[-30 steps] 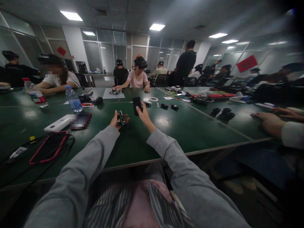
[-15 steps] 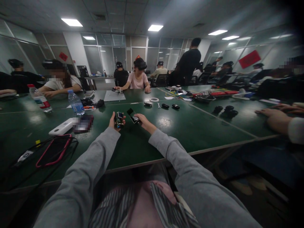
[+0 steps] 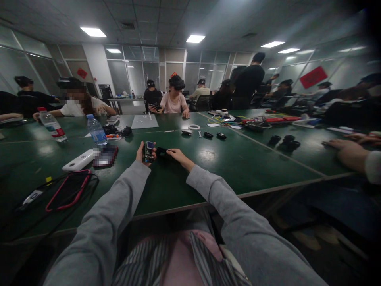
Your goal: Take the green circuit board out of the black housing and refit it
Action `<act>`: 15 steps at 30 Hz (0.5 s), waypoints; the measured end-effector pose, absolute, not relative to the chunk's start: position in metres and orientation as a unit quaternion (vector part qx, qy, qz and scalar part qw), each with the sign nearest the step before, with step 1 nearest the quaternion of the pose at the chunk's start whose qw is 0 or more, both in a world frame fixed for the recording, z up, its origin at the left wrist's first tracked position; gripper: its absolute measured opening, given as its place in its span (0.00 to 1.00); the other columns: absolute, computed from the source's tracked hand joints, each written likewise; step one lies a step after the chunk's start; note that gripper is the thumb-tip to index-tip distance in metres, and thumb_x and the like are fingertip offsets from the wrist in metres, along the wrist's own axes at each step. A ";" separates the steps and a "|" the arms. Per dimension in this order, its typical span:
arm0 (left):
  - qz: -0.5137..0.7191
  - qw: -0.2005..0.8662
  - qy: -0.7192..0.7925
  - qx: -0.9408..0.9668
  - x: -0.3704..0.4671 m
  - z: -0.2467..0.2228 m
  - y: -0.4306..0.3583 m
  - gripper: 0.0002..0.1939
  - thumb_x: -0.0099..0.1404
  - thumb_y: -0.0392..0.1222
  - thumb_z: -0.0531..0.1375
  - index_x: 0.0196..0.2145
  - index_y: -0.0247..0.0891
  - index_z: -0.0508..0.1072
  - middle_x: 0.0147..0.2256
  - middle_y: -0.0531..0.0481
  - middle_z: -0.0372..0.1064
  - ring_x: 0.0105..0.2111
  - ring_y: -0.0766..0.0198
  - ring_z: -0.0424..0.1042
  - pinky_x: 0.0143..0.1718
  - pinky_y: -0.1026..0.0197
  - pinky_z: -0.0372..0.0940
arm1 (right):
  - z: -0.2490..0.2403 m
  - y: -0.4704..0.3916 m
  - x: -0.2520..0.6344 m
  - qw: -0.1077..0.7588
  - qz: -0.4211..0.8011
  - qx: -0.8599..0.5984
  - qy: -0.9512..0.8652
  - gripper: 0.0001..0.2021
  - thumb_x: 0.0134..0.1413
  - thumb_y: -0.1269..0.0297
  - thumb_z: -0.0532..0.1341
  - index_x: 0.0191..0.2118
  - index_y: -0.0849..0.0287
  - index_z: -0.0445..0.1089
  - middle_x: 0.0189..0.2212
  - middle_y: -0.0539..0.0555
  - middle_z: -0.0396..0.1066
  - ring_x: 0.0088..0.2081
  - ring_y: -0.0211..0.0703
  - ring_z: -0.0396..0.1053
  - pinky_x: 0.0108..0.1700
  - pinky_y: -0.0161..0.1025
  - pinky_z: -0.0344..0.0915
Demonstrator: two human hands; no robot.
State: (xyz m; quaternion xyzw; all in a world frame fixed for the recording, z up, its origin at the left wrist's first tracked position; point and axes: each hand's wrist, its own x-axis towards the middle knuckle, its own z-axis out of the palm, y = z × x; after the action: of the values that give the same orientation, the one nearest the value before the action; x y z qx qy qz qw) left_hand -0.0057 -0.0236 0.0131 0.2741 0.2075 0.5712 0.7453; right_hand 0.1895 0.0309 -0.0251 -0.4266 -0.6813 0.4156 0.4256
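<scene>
In my left hand (image 3: 140, 153) is a small green circuit board with a screen (image 3: 149, 152), held upright above the table with its screen side showing. My right hand (image 3: 177, 155) is closed on a thin black cover (image 3: 163, 151), tilted so that mostly its dark face shows. The cover's left end is close to the board's right side; whether they touch I cannot tell. Both hands are over the green table (image 3: 190, 178), near its middle.
Left of my hands lie a white power bank (image 3: 79, 160), a phone (image 3: 105, 156), a pink-edged phone (image 3: 69, 190) with cables and two bottles (image 3: 97, 130). Beyond are a small wrench (image 3: 199, 134), a white ring (image 3: 194, 127) and black pieces (image 3: 208, 135). Another person's hand (image 3: 347, 151) rests at right.
My right hand has turned the black cover over, so its light inner side no longer shows, and moved it slightly left and down. The left hand keeps the board nearly in place.
</scene>
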 end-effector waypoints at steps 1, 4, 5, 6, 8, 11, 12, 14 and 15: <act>0.569 0.747 0.207 0.273 -0.005 0.014 -0.025 0.30 0.64 0.61 0.46 0.47 0.31 0.68 0.25 0.47 0.66 0.18 0.70 0.64 0.18 0.67 0.62 | -0.025 0.031 0.189 0.425 0.415 -0.425 -0.682 0.12 0.49 0.58 0.60 0.37 0.58 0.75 0.33 0.50 0.73 0.37 0.39 0.69 0.48 0.42 0.62; 0.564 0.750 0.218 0.269 -0.003 0.017 -0.028 0.31 0.64 0.61 0.46 0.47 0.31 0.68 0.25 0.47 0.66 0.17 0.71 0.63 0.18 0.67 0.61 | -0.026 0.032 0.189 0.430 0.416 -0.424 -0.680 0.12 0.48 0.59 0.61 0.39 0.57 0.74 0.36 0.51 0.73 0.39 0.40 0.68 0.51 0.43 0.60; 0.564 0.749 0.221 0.268 -0.003 0.018 -0.029 0.31 0.64 0.61 0.45 0.47 0.32 0.68 0.25 0.47 0.66 0.17 0.72 0.62 0.17 0.67 0.61 | -0.027 0.034 0.188 0.432 0.418 -0.423 -0.678 0.13 0.47 0.59 0.62 0.39 0.57 0.74 0.37 0.51 0.73 0.40 0.40 0.68 0.51 0.43 0.60; 0.564 0.749 0.223 0.268 -0.003 0.019 -0.030 0.31 0.64 0.61 0.45 0.47 0.32 0.69 0.25 0.47 0.66 0.16 0.72 0.62 0.17 0.67 0.60 | -0.028 0.035 0.188 0.434 0.422 -0.421 -0.676 0.13 0.47 0.59 0.62 0.39 0.57 0.74 0.37 0.51 0.73 0.40 0.39 0.68 0.52 0.44 0.60; 0.563 0.750 0.219 0.272 -0.003 0.020 -0.030 0.31 0.64 0.61 0.45 0.47 0.31 0.68 0.25 0.48 0.66 0.16 0.73 0.61 0.17 0.67 0.60 | -0.030 0.037 0.188 0.444 0.429 -0.415 -0.668 0.13 0.47 0.58 0.61 0.39 0.58 0.73 0.38 0.52 0.72 0.41 0.39 0.68 0.52 0.43 0.60; 0.562 0.751 0.208 0.276 -0.004 0.020 -0.029 0.30 0.64 0.60 0.46 0.48 0.31 0.68 0.25 0.47 0.66 0.16 0.72 0.61 0.17 0.67 0.60 | -0.028 0.037 0.188 0.486 0.406 -0.416 -0.653 0.14 0.49 0.57 0.60 0.41 0.58 0.70 0.37 0.52 0.71 0.41 0.39 0.68 0.51 0.43 0.61; 0.562 0.752 0.204 0.278 -0.004 0.020 -0.029 0.30 0.64 0.60 0.46 0.48 0.31 0.68 0.25 0.47 0.66 0.16 0.72 0.61 0.18 0.67 0.61 | -0.026 0.035 0.189 0.504 0.381 -0.421 -0.650 0.14 0.50 0.57 0.59 0.42 0.58 0.70 0.37 0.52 0.71 0.41 0.39 0.67 0.51 0.43 0.60; 0.565 0.749 0.202 0.281 -0.003 0.020 -0.028 0.30 0.64 0.60 0.46 0.47 0.31 0.68 0.26 0.47 0.67 0.17 0.71 0.63 0.18 0.67 0.61 | -0.019 0.028 0.189 0.540 0.317 -0.428 -0.652 0.15 0.51 0.57 0.58 0.43 0.57 0.68 0.37 0.53 0.70 0.42 0.41 0.66 0.53 0.44 0.59; 0.571 0.743 0.204 0.283 -0.002 0.020 -0.028 0.30 0.64 0.60 0.46 0.47 0.31 0.68 0.26 0.47 0.67 0.18 0.71 0.63 0.19 0.66 0.61 | -0.014 0.023 0.189 0.556 0.286 -0.427 -0.653 0.15 0.52 0.57 0.57 0.44 0.57 0.68 0.37 0.53 0.69 0.44 0.42 0.65 0.54 0.45 0.57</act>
State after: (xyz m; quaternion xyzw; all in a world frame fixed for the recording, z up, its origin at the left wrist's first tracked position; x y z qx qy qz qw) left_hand -0.0023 -0.0277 0.0201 0.2831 0.2044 0.5708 0.7432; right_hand 0.1894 0.0234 -0.0143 -0.4266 -0.6535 0.2859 0.5561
